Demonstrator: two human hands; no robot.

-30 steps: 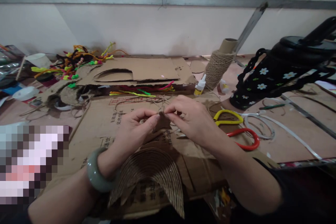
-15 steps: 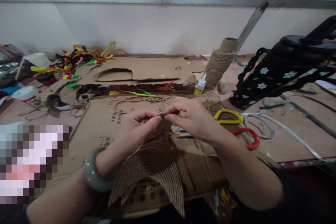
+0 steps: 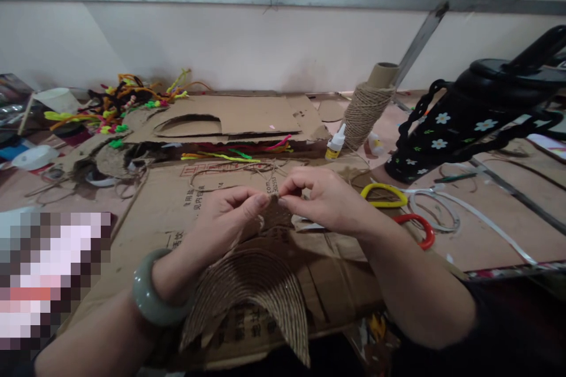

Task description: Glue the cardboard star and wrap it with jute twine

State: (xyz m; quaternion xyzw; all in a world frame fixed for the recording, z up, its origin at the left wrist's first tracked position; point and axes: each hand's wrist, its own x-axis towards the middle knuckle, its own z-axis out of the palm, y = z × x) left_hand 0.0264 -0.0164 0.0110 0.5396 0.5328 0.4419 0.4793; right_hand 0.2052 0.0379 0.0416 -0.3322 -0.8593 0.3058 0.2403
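Fingertips of my left hand (image 3: 236,212) and my right hand (image 3: 325,197) meet above the cardboard, each pinching a short bit of brown twine (image 3: 274,198). Its exact shape is mostly hidden by the fingers. A loose strand hangs below my left fingertips. Nearer to me lies a crescent of coiled twine rows (image 3: 254,265) on the printed cardboard sheet (image 3: 168,212). Scissors with one yellow handle (image 3: 384,193) and one red handle lie partly under my right hand and forearm.
A twine spool (image 3: 369,109) and a small glue bottle (image 3: 336,142) stand behind my right hand. Further right is a black flowered tumbler (image 3: 460,123). Cut cardboard (image 3: 260,115) lies at the back, with colourful pipe cleaners (image 3: 128,94) to its left. White strips (image 3: 490,221) curl at right.
My fingertips stay together on the twine, with only a slight shift of the hands. The loose strand below my left hand shows more now. The whole view has moved a little.
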